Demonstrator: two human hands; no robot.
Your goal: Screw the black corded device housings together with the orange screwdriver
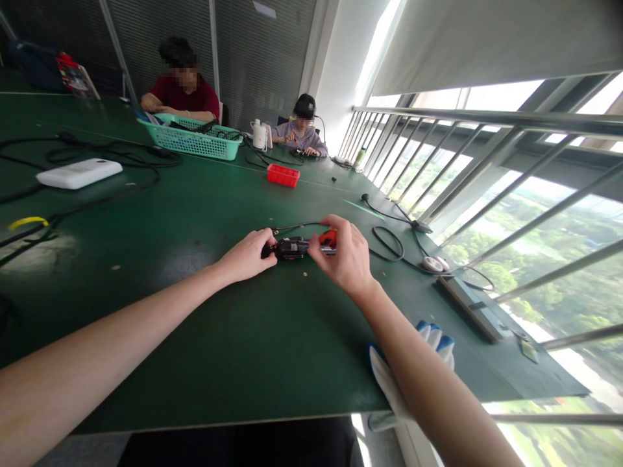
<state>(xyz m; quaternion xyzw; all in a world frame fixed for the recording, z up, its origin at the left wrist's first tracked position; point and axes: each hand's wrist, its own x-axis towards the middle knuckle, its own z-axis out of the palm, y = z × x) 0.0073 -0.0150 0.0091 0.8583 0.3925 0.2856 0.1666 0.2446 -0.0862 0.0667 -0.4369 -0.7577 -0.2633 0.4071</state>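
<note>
A small black device (292, 247) with a narrow body lies across the green table in front of me. My left hand (250, 255) is closed, thumb and fingers pinching its dark left end. At the other end my right hand (346, 253) curls around an orange-and-black piece (329, 239). A silvery part shows beside that piece under the fingers. Whether the orange piece belongs to the device or is a separate tool I cannot tell. A thin dark cable (304, 224) runs behind the device between my hands.
White-and-blue gloves (389, 373) lie under my right forearm. Beyond are a red tray (283, 176), a green basket (195, 137), a white box-like device (80, 173) and black cables (389, 243). Two people sit at the far side. A metal railing (487, 123) runs along the right.
</note>
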